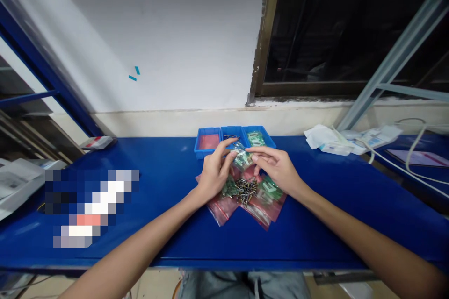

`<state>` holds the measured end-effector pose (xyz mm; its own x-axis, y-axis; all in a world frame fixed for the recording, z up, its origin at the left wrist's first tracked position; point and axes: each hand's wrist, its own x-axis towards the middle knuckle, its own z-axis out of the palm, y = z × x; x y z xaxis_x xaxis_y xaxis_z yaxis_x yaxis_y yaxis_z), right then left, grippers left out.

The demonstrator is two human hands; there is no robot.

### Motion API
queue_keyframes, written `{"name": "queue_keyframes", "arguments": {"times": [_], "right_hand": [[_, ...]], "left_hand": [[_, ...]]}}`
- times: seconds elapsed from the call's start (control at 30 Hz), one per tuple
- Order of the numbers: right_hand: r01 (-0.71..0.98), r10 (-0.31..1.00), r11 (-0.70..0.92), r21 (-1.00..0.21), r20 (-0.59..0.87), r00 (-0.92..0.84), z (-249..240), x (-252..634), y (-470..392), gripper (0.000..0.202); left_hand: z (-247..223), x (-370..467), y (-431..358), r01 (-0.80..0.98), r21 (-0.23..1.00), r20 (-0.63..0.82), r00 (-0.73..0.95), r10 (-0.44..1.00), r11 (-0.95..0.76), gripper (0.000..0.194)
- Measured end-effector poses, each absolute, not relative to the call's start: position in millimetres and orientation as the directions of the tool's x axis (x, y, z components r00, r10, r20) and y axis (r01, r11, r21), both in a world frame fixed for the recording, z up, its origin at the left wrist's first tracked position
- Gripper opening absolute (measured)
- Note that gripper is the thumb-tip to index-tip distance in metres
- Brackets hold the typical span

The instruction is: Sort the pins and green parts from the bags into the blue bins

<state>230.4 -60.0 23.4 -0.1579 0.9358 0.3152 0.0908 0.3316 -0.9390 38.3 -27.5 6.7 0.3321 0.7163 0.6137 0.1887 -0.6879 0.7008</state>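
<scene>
Between both hands is a small clear bag with green and silvery contents [242, 158]. My left hand [214, 170] pinches its left side, and my right hand [277, 167] grips its right edge with thumb and fingers. Beneath the hands lie pink plastic bags [222, 208], a loose pile of metal screw-like pieces [246, 190] and more green packets [270, 188]. Just behind stand three joined blue bins [203, 153]: the left one holds pink bags [209, 141], the middle one metal pieces, partly hidden by my left hand, and the right one green packets [256, 138].
The blue table [168, 168] meets a wall at the back. White plastic wrappings [328, 140], cables [393, 166] and a flat panel [421, 158] lie at the right. At the left are a small box [98, 143], a white tray [24, 187] and a pixelated area.
</scene>
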Motion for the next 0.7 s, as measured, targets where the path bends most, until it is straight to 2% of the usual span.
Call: {"name": "queue_keyframes", "arguments": {"times": [0.1, 0.2, 0.27, 0.37, 0.43, 0.57, 0.7], "right_hand": [[0.043, 0.947, 0.302, -0.952, 0.294, -0.125, 22, 232, -57, 0.028], [0.02, 0.947, 0.319, -0.948, 0.318, -0.054, 18, 235, -53, 0.025], [-0.005, 0.944, 0.328, -0.945, 0.328, -0.021, 16, 237, -50, 0.024], [-0.072, 0.944, 0.326, -0.943, 0.329, -0.031, 14, 238, -48, 0.027], [-0.107, 0.949, 0.303, -0.947, 0.31, -0.056, 13, 237, -49, 0.029], [-0.118, 0.957, 0.256, -0.959, 0.269, -0.11, 13, 234, -54, 0.029], [0.009, 0.923, 0.364, -0.931, 0.359, -0.137, 17, 236, -56, 0.029]], "left_hand": [[6, 38, -26, 0.238, 0.659, 0.633, 0.337, 0.697, -0.713, 0.03], [7, 36, -26, 0.355, 0.516, 0.713, 0.327, 0.621, -0.779, 0.026], [7, 36, -26, 0.408, 0.412, 0.755, 0.348, 0.556, -0.815, 0.03], [5, 35, -26, 0.472, 0.271, 0.769, 0.419, 0.484, -0.839, 0.038], [4, 36, -26, 0.509, 0.2, 0.759, 0.46, 0.461, -0.837, 0.036], [1, 35, -25, 0.507, 0.157, 0.75, 0.497, 0.436, -0.847, 0.027], [2, 34, -24, 0.485, 0.195, 0.791, 0.436, 0.429, -0.852, 0.022]]}}
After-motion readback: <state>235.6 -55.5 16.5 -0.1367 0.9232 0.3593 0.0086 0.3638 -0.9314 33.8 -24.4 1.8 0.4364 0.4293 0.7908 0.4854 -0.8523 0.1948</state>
